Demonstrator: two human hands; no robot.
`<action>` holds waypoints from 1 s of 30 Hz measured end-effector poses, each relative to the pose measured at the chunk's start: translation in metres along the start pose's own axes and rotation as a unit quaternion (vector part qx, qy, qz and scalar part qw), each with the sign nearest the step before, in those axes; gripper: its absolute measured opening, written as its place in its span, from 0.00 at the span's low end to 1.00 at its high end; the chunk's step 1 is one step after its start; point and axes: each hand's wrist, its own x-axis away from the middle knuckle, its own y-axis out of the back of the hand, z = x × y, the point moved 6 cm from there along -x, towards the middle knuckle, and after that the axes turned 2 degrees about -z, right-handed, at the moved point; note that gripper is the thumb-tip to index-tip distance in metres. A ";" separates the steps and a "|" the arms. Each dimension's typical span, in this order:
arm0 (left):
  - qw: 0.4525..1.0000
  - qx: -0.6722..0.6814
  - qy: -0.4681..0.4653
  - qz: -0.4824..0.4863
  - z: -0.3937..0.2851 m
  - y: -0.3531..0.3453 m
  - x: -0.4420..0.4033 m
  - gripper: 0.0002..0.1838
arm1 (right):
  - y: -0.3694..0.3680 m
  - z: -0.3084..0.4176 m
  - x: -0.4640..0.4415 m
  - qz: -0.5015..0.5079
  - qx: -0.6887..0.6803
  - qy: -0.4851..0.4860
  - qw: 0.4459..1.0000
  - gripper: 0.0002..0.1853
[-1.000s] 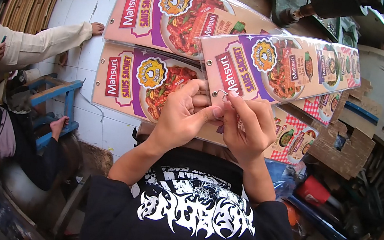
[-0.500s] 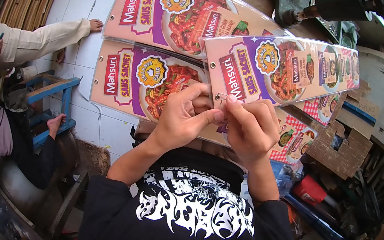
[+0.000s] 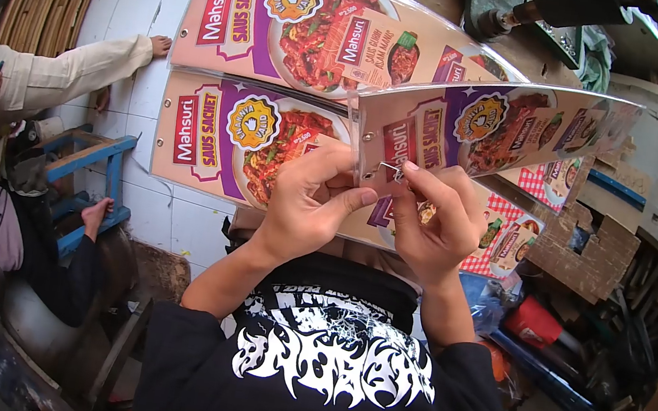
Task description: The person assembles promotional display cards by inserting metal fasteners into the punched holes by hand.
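Note:
A laminated printed sheet (image 3: 482, 130) showing sauce sachets is raised in front of me, its face tilted. My left hand (image 3: 309, 198) pinches its near left corner, beside a metal eyelet. A small bent metal wire hook (image 3: 390, 167) stands at that corner, and my right hand (image 3: 440, 221) grips it between thumb and fingertips. Whether the wire passes through the eyelet is hard to make out. Beneath and beyond my hands lie two piles of similar sheets, the farther pile (image 3: 241, 21) and the nearer pile (image 3: 218, 127), with eyelets along their left edges.
A dark drill-like machine (image 3: 553, 14) stands at the top right. Beside it are a worn wooden board (image 3: 589, 267) and stacked scrap wood. At left are a blue stool (image 3: 87, 163), a person's outstretched leg (image 3: 96, 63) and another seated person (image 3: 45, 250).
The raised sheet has tilted up and its far end has swung away. My right hand has drawn slightly right with the wire hook, which now shows more clearly.

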 end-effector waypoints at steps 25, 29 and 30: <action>0.996 0.078 -0.037 0.011 -0.002 0.000 -0.003 0.23 | -0.014 0.011 0.010 -0.025 0.078 0.165 0.983 0.21; 0.995 0.099 -0.015 0.019 -0.003 0.001 -0.004 0.24 | -0.014 0.011 0.009 -0.044 0.071 0.150 0.985 0.19; 0.995 0.099 -0.015 0.020 -0.003 0.001 -0.004 0.24 | -0.014 0.010 0.009 -0.047 0.068 0.142 0.986 0.18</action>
